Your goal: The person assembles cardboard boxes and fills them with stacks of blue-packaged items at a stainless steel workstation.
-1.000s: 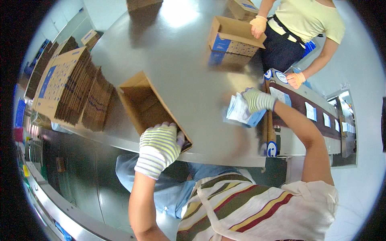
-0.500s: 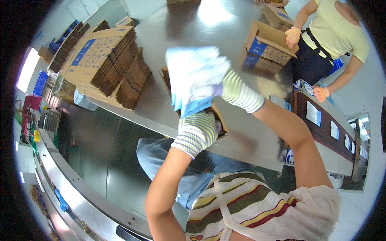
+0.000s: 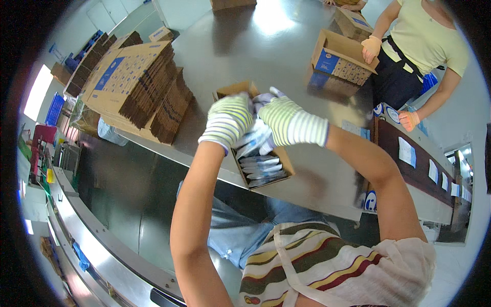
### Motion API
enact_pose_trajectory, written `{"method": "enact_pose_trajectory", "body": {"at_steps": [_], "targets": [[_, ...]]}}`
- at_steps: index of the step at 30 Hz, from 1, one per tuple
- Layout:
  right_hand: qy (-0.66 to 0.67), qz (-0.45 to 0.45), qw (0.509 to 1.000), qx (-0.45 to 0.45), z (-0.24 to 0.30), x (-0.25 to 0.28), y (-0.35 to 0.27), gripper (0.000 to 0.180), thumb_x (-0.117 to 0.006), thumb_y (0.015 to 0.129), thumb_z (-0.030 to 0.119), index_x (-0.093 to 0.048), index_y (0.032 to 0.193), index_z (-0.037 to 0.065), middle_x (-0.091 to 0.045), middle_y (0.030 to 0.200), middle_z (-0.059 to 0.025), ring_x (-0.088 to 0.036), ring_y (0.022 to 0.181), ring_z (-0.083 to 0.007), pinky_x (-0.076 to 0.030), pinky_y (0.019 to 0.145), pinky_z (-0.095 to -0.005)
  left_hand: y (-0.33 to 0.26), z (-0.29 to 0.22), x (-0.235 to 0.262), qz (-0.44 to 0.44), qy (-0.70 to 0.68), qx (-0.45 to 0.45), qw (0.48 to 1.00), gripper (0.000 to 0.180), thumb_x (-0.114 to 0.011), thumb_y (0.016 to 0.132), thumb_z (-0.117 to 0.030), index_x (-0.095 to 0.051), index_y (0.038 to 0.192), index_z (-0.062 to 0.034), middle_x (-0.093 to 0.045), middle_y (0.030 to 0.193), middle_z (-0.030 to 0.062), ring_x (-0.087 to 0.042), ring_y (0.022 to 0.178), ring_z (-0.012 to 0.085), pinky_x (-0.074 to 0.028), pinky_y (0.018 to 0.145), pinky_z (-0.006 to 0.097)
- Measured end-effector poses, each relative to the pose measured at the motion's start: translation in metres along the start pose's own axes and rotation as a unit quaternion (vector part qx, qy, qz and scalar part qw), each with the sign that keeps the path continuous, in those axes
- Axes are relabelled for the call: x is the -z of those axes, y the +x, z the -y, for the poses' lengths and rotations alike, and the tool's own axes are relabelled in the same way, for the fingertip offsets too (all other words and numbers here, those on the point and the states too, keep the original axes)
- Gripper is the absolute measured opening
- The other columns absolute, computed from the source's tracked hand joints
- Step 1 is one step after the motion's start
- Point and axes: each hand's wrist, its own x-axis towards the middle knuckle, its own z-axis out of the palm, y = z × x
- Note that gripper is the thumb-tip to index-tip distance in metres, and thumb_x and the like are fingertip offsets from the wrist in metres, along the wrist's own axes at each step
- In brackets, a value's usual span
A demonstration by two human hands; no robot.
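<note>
An open cardboard box (image 3: 288,162) stands at the near edge of the steel table. Several blue-and-white flat packets (image 3: 262,170) stand in a row in its near part. My left hand (image 3: 228,120), in a striped glove, is closed at the box's left side on a bunch of packets (image 3: 254,137). My right hand (image 3: 292,120), in a matching glove, grips the same bunch from the other side, its fingers reaching into the box. The gloves hide much of the bunch and the box's middle.
Stacked flattened cartons (image 3: 130,84) stand on the left of the steel table (image 3: 204,59). At right, a co-worker's gloved hand (image 3: 372,49) holds another open box (image 3: 340,65). A dark conveyor belt (image 3: 417,153) with packets runs along the right side.
The bunch of packets has come down from above the box into it. My left hand has moved up and left, and my right hand has moved slightly nearer to me.
</note>
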Motion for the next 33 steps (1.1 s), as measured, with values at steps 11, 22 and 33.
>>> {"method": "enact_pose_trajectory", "body": {"at_steps": [11, 22, 33], "targets": [[0.057, -0.147, 0.98, 0.119, 0.079, -0.065, -0.073, 0.029, -0.045, 0.086, 0.022, -0.057, 0.106, 0.006, -0.061, 0.098, -0.0148, -0.06, 0.088, -0.0276, -0.049, 0.075, -0.0412, 0.032, -0.002, -0.045, 0.389, 0.119, -0.122, 0.905, 0.037, -0.045, 0.086, -0.032, -0.069, 0.098, -0.0064, -0.062, 0.101, 0.0227, -0.061, 0.097, 0.035, -0.049, 0.081, 0.04], [0.211, -0.389, 0.878, 0.185, 0.075, -0.05, -0.087, 0.03, -0.072, 0.071, 0.019, -0.06, 0.097, 0.01, -0.059, 0.1, -0.0059, -0.058, 0.092, -0.0245, -0.049, 0.083, -0.0396, -0.047, -0.029, -0.026, 0.168, 0.124, -0.093, 0.974, 0.046, -0.054, 0.086, -0.037, -0.053, 0.115, -0.0016, -0.059, 0.111, 0.019, -0.059, 0.103, 0.0319, -0.048, 0.085, 0.043], [0.112, -0.226, 0.964, -0.08, -0.027, -0.06, -0.18, 0.033, -0.069, 0.076, 0.026, -0.06, 0.102, 0.009, -0.062, 0.099, -0.0113, -0.058, 0.093, -0.0297, -0.047, 0.083, -0.0424, -0.043, -0.027, -0.029, 0.142, 0.103, -0.114, 0.978, 0.049, -0.056, 0.084, -0.038, -0.053, 0.115, 0.0004, -0.058, 0.111, 0.0191, -0.057, 0.102, 0.0328, -0.046, 0.089, 0.042]]}}
